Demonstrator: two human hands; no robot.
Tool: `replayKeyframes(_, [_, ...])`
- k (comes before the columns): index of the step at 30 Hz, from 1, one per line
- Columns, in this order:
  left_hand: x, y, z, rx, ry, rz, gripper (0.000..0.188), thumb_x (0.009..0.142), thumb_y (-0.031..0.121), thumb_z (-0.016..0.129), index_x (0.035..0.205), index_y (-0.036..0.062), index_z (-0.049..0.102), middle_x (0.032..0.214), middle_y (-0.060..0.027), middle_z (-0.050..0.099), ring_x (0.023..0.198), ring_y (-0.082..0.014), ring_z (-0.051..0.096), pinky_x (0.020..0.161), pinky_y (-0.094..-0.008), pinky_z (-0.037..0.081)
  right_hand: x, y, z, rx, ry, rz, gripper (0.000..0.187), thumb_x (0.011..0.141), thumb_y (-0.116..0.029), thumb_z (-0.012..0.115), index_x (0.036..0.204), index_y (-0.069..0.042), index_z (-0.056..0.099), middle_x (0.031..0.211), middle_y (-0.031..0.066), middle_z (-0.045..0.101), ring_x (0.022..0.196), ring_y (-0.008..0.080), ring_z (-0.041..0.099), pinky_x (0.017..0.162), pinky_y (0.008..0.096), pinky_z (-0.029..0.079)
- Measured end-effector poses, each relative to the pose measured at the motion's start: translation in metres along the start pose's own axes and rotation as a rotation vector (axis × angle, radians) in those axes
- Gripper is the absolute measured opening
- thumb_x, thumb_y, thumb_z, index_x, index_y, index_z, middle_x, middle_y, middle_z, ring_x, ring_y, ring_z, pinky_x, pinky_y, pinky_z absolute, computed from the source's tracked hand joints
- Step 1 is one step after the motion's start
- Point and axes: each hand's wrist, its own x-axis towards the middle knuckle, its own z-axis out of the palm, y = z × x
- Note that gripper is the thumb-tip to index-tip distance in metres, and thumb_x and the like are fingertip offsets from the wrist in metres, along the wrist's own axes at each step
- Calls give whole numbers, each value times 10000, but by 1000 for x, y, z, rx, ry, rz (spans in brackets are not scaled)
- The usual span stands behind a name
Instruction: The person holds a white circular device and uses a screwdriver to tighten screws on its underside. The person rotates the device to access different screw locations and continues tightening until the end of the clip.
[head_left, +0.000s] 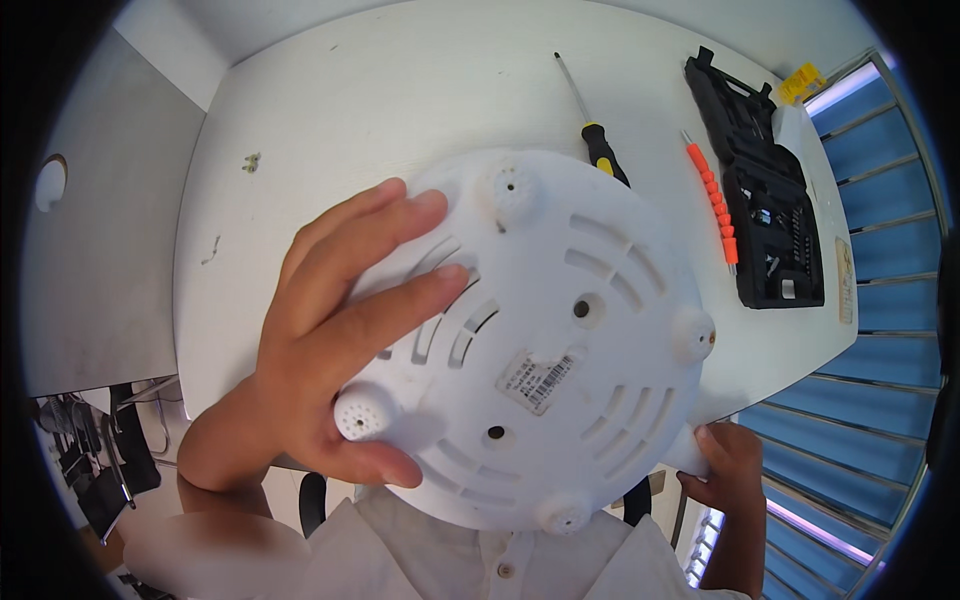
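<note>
A round white plastic appliance (540, 250) is tilted up before me with its underside in view. It has curved vent slots, several knob-like feet, two dark screw holes and a worn label (540, 380). Over its left side lies my left hand (340, 310), fingers spread, with one foot (362, 412) between thumb and forefinger. My right hand (728, 465) is closed around a white stub, like a handle (686, 452), sticking out at the lower right. The appliance's other face is hidden.
On the white table (330, 110), a black-and-yellow screwdriver (597, 140) lies beyond the appliance. To the right are an orange flexible shaft (712, 205) and an open black tool case (765, 200) with bits. Small metal pieces (251, 162) lie left. Metal railings (890, 225) border the right side.
</note>
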Motion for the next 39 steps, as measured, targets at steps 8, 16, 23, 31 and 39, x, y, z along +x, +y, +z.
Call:
replayKeyframes(8, [1, 0, 3, 10, -9, -7, 881, 788, 772, 475, 1242, 23, 573, 1367, -280, 432, 1272, -453, 407, 1034, -549, 320, -10, -13, 5, -23, 144, 146, 686, 572, -132, 768, 1221, -211, 559, 969, 126, 538, 801, 284, 573, 596, 373, 478])
replayKeyframes(16, [-1, 3, 5, -7, -41, -61, 892, 767, 772, 513, 1262, 32, 563, 1393, -275, 401, 1297, -449, 371, 1041, -554, 308, -10, -1, 3, -28, 97, 78, 661, 572, -115, 749, 1206, -187, 574, 1019, 122, 499, 835, 301, 527, 672, 415, 464])
replayKeyframes(23, [-3, 10, 7, -12, -68, -116, 904, 743, 774, 542, 1288, 54, 537, 1413, -269, 370, 1316, -449, 338, 1073, -578, 264, -10, 3, 1, 11, 64, 91, 661, 576, -116, 750, 1208, -181, 569, 1031, 121, 487, 869, 312, 514, 707, 429, 449])
replayKeyframes(31, [-6, 12, 9, -48, -81, -139, 920, 733, 779, 550, 1325, 77, 503, 1441, -264, 325, 1352, -456, 276, 1080, -583, 247, 38, -18, -16, 109, 34, 80, 762, 688, -437, 773, 1290, -55, 503, 1183, 201, 531, 1063, 373, 529, 899, 519, 429])
replayKeyframes(39, [-8, 10, 11, -61, -59, -120, 907, 748, 775, 537, 1318, 69, 510, 1438, -267, 326, 1349, -475, 271, 1074, -589, 250, 85, -22, -17, 807, -327, 562, 1084, 594, -238, 872, 1475, -78, 261, 1372, 196, 464, 1256, 348, 455, 1021, 475, 386])
